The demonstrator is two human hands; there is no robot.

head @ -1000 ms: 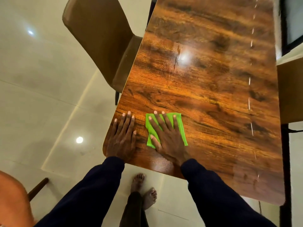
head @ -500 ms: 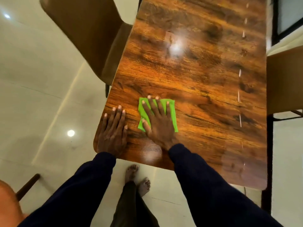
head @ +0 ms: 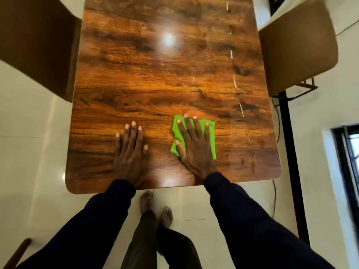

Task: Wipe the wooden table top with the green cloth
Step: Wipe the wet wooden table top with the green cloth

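Observation:
A glossy wooden table top (head: 159,82) fills the middle of the head view. The folded green cloth (head: 211,136) lies flat on it near the front edge, right of centre. My right hand (head: 194,146) presses down on the cloth with straight, spread fingers, covering most of it. My left hand (head: 130,150) rests flat on the bare wood a short way to the left of the cloth, fingers straight. Both arms wear dark sleeves.
A brown chair (head: 33,41) stands against the table's left side and another brown chair (head: 295,45) at the right side. A black post (head: 291,152) and a cable run down by the right edge. My bare feet (head: 155,208) stand on pale floor tiles.
My right hand has slid the green cloth rightward along the front of the table, away from the left corner. My left hand has also shifted right, staying flat on the wood.

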